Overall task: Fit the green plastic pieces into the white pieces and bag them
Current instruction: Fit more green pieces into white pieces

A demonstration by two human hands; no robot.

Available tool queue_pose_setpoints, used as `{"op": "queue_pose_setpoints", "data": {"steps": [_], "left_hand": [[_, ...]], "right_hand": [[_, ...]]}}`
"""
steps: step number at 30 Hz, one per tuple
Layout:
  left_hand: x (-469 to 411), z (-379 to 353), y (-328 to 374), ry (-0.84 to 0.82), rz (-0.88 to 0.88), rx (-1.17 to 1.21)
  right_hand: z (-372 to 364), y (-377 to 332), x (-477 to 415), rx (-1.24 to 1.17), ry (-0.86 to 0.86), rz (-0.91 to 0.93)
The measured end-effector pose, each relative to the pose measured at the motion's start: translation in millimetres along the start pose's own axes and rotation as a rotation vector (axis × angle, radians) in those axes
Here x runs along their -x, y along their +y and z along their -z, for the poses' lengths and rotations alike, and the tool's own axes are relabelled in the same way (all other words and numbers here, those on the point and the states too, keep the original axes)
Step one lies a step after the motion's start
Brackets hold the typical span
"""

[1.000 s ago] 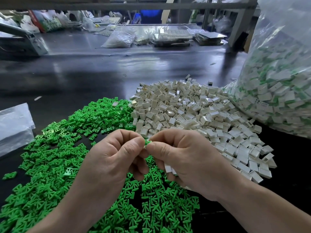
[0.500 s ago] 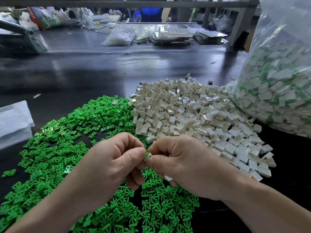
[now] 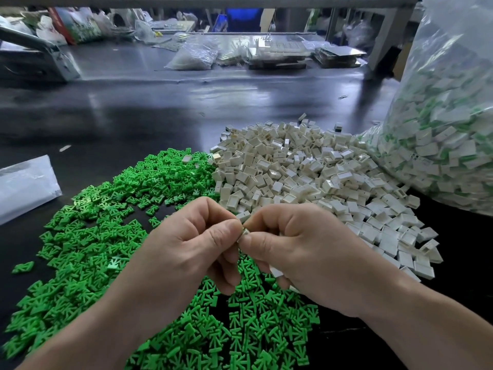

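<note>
My left hand (image 3: 186, 252) and my right hand (image 3: 301, 252) meet fingertip to fingertip over the table's near middle. Between them they pinch one small white piece (image 3: 245, 232); the green that showed before is hidden in it now. My right hand's lower fingers also curl round spare white pieces (image 3: 276, 271). A wide heap of green plastic pieces (image 3: 101, 236) lies under and left of my hands. A heap of white pieces (image 3: 306, 177) lies behind and to the right. A big clear bag (image 3: 448, 134) of fitted white-and-green pieces stands at the far right.
The dark tabletop (image 3: 133, 116) stretches back to clutter: a clear bag of parts (image 3: 194, 56), trays (image 3: 336, 57) and a grey machine (image 3: 34, 60) at the left. A flat plastic bag (image 3: 24, 185) lies at the left edge.
The green tip seen between my fingertips has gone into the white piece. Both hands have stayed together in nearly the same spot.
</note>
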State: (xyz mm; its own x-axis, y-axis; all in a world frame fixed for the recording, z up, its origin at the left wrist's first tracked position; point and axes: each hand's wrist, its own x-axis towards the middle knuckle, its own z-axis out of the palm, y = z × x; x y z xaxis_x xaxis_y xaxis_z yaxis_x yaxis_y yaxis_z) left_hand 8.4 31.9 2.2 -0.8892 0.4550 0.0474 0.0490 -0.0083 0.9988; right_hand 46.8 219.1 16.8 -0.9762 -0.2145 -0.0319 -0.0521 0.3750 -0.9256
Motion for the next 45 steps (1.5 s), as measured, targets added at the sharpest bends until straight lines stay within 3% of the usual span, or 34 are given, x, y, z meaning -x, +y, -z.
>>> {"op": "queue_pose_setpoints", "data": {"steps": [4,10,13,18,21,24,27,29,32,35,45], "left_hand": [[4,-10,-3,0.048,-0.03,0.084],[2,-22,-5,0.129,-0.058,0.312],[3,-20,-7,0.138,-0.081,0.201],[7,-16,-10,0.128,-0.226,-0.208],[-1,-15,-12,0.186,-0.146,-0.058],[-9,-11,-10,0.223,-0.039,0.346],[0,-22,-6,0.055,0.091,0.598],[7,-30,-9,0.019,0.129,0.542],[10,-37,-12,0.115,0.091,0.424],[11,-38,-5,0.197,0.023,0.457],[14,-41,-1,0.246,0.015,0.396]], "right_hand": [[-1,1,-1,-0.06,0.051,0.034],[-4,-1,-7,-0.342,0.053,-0.031],[-5,-1,-5,-0.371,0.045,-0.023],[-6,-3,-5,-0.527,0.01,-0.092],[-4,-6,-4,-0.586,-0.057,-0.133],[-8,-8,-2,-0.541,-0.134,-0.154],[-23,-11,1,-0.454,-0.206,-0.172],[-32,-13,3,-0.364,-0.219,-0.188],[-36,-14,4,-0.267,-0.195,-0.171],[-37,-20,6,-0.213,-0.187,-0.105],[-37,-25,8,-0.185,-0.189,-0.109]]}}
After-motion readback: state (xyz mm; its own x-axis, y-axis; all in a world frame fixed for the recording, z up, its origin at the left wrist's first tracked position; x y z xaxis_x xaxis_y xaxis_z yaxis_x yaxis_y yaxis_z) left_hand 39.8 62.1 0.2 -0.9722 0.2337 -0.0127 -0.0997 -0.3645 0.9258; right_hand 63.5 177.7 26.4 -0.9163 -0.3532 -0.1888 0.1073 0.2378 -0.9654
